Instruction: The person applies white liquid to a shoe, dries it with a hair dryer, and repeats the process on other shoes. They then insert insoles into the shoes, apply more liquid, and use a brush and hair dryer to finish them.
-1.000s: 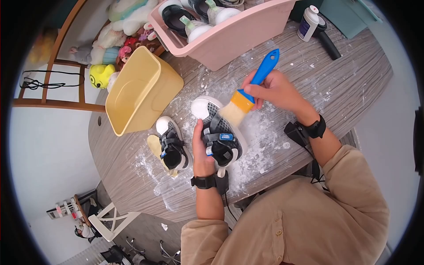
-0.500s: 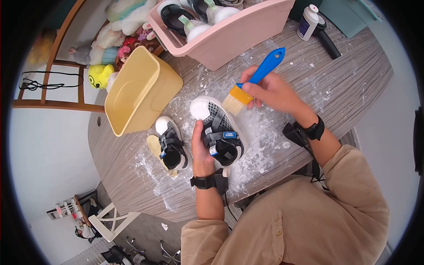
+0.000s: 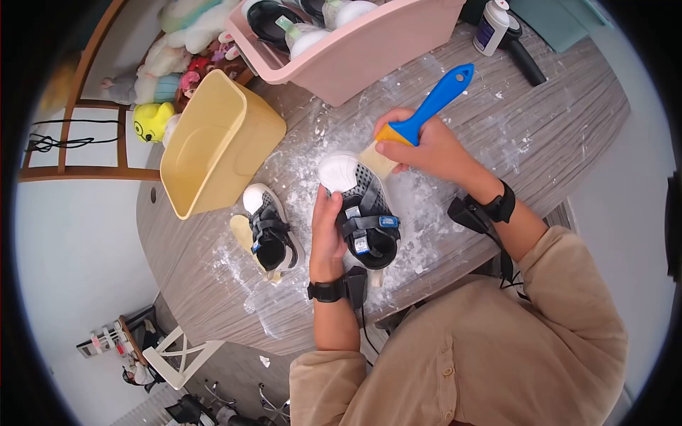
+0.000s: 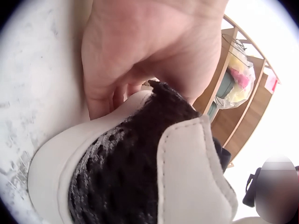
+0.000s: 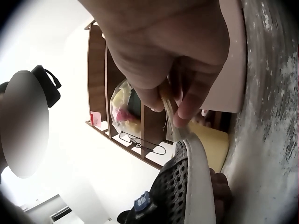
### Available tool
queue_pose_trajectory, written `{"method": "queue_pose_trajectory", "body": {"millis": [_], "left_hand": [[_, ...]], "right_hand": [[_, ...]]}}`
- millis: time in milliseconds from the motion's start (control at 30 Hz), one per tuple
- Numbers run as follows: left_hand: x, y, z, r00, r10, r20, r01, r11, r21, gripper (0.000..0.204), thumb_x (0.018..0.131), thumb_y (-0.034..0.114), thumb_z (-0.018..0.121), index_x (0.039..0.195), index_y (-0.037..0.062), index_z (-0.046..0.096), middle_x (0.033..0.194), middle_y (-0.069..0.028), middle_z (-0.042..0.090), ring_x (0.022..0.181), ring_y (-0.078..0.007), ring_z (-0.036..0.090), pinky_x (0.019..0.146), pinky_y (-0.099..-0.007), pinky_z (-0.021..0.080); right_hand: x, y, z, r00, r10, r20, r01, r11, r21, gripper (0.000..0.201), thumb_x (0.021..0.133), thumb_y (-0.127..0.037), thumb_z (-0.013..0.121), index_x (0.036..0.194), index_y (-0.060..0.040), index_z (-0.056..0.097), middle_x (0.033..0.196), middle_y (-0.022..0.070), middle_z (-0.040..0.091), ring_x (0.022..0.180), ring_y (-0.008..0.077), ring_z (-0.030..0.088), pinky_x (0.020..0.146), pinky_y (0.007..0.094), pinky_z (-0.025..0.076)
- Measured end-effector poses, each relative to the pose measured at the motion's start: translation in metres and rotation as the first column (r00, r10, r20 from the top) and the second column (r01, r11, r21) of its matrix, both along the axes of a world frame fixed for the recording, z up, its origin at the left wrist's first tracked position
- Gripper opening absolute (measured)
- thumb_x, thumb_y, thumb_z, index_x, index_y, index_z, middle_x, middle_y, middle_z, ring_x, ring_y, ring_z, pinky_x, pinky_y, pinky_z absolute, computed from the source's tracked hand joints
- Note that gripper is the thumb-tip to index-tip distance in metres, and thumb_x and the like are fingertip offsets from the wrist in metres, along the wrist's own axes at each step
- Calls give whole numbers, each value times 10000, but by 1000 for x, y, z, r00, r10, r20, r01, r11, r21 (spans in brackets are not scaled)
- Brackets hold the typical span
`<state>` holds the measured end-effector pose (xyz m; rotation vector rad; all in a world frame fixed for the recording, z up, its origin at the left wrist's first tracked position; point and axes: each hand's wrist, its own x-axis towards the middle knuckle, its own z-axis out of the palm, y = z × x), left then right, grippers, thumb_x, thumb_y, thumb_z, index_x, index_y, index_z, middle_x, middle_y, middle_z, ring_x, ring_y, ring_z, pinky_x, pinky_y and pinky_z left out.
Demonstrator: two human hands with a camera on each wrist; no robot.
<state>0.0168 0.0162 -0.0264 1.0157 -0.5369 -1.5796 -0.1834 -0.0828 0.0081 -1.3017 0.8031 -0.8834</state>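
Note:
My left hand (image 3: 328,228) grips a small black-and-white sneaker (image 3: 369,195) from its left side, thumb over the upper near the white toe cap. In the left wrist view the fingers curl under the sneaker's white sole (image 4: 51,172). A wide paintbrush with a blue handle (image 3: 437,103) and yellow collar is held in my right hand (image 3: 433,149). Its pale bristles (image 3: 376,160) meet the sneaker's edge beside the toe; in the right wrist view the bristles (image 5: 173,123) press at the toe's rim. The matching sneaker (image 3: 268,227) stands to the left, on a yellowish insole (image 3: 241,228).
White powder is spread over the wood-grain table (image 3: 561,135). A yellow bin (image 3: 256,142) stands at the back left, beside a pink tub (image 3: 369,57) holding more shoes. A white bottle (image 3: 490,30) and a black-handled tool (image 3: 527,64) lie at the back right.
The sneaker has turned more upright and shifted slightly right in my left hand. The brush has swung away from the shoe's side, then back to its toe edge, its handle tilting further right.

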Motion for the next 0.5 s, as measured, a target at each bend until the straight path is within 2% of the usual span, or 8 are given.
{"method": "queue_pose_trajectory", "body": {"millis": [100, 300, 400, 500], "left_hand": [[1, 0, 0, 1000, 0, 11, 0, 1000, 12, 489, 926, 212, 536, 1338, 23, 354, 1189, -132, 555, 1017, -229, 602, 850, -363, 526], [1, -1, -6, 999, -31, 7, 31, 999, -17, 477, 926, 210, 536, 1335, 36, 361, 1173, -128, 563, 1005, -222, 607, 838, -361, 532], [0, -1, -3, 1000, -31, 1, 31, 999, -20, 468, 929, 203, 531, 1333, 38, 362, 1166, -125, 567, 998, -218, 610, 832, -356, 534], [-1, -1, -2, 1000, -22, 6, 23, 1000, -18, 464, 932, 198, 526, 1334, 39, 359, 1165, -124, 566, 995, -215, 610, 830, -353, 535]], "right_hand": [[-5, 3, 12, 987, 62, -145, -63, 998, 0, 203, 810, -144, 657, 967, -25, 608, 769, 27, 579, 579, 86, 566, 526, 234, 502], [-3, 4, 11, 997, -60, -39, 60, 998, -6, 190, 794, -169, 649, 941, -51, 627, 732, 13, 567, 615, 95, 573, 521, 227, 476], [-5, 4, 8, 993, 56, -102, -60, 998, -31, 184, 796, -170, 644, 940, -54, 633, 716, 3, 561, 624, 95, 563, 542, 234, 458], [-14, -4, 2, 949, 121, -290, -194, 951, -239, 178, 796, -171, 640, 924, -48, 640, 697, -5, 550, 624, 84, 540, 556, 236, 431]]}}
